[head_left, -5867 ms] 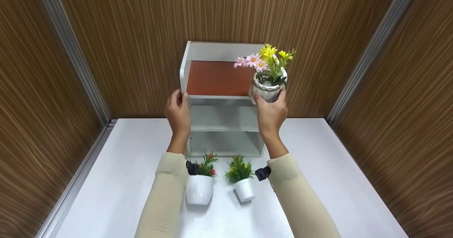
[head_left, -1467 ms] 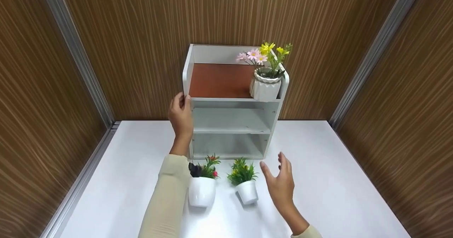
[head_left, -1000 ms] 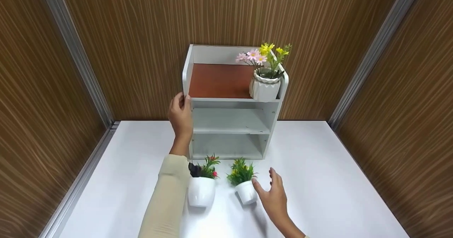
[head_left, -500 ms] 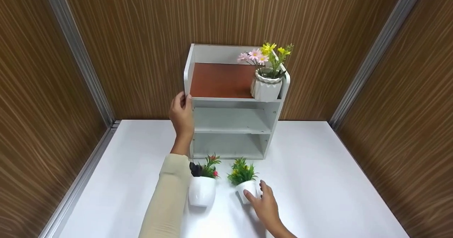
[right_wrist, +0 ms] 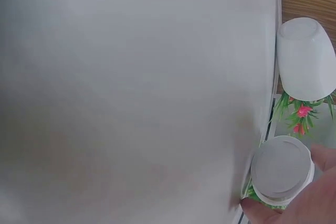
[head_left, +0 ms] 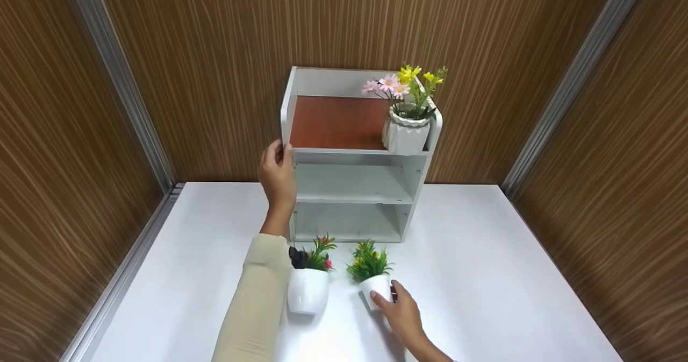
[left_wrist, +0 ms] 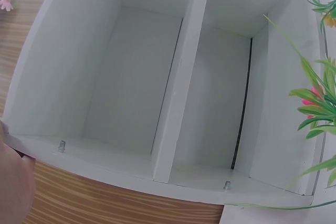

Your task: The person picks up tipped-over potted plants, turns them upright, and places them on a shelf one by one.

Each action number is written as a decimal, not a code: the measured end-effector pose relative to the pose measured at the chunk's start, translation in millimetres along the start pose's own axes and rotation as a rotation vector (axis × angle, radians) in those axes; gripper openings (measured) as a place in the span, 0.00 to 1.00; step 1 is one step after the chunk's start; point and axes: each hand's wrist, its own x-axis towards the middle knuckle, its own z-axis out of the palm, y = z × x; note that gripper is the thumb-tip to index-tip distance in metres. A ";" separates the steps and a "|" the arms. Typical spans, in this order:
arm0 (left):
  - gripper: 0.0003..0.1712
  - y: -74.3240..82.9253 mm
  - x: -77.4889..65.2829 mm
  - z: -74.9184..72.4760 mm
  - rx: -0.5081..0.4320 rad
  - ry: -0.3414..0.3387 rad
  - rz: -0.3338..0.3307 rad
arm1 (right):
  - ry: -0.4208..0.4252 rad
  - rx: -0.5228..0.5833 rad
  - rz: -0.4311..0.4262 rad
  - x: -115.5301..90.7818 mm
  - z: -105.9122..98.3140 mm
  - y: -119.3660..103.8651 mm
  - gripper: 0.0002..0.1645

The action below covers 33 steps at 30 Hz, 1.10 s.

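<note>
My left hand [head_left: 277, 176] grips the front edge of the left side panel of a small white shelf unit [head_left: 355, 201]; part of that hand shows at the left edge of the left wrist view. With thumb and fingers on either side, my right hand [head_left: 402, 311] holds the small white pot of a leafy plant with yellow flowers [head_left: 371, 262]. The base of this white pot [right_wrist: 281, 169] faces the right wrist camera. Left of it stands a larger white potted plant with red flowers [head_left: 308, 292]. A ribbed white pot of pink and yellow flowers [head_left: 407, 133] sits on the shelf's top right.
The shelf's reddish-brown top board [head_left: 338, 122] lies between raised sides, above two open compartments. The white table [head_left: 473, 254] spreads to both sides. Wood-grain panels [head_left: 226, 71] enclose it at the back, left and right.
The ribbed flower pot was set down on the shelf top and released. My right hand came down toward me and took hold of the small leafy plant's pot. My left hand stayed on the shelf.
</note>
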 end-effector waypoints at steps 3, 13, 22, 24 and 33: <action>0.19 -0.2 0.0 -0.2 -0.003 0.001 -0.001 | -0.003 0.011 -0.013 -0.1 -0.3 -0.5 0.49; 0.18 0.2 0.8 0.7 -0.003 0.021 0.003 | -0.011 0.066 0.000 0.4 -1.6 -2.6 0.40; 0.19 1.1 -0.5 0.6 -0.009 0.014 -0.015 | 0.015 0.096 -0.018 6.7 -3.2 -3.5 0.46; 0.19 1.6 -0.6 0.4 -0.010 0.011 -0.017 | 0.027 0.103 -0.033 8.8 -2.8 -3.2 0.46; 0.18 1.8 -0.3 1.3 -0.005 0.031 -0.012 | 0.075 0.107 -0.070 18.9 3.4 -0.9 0.38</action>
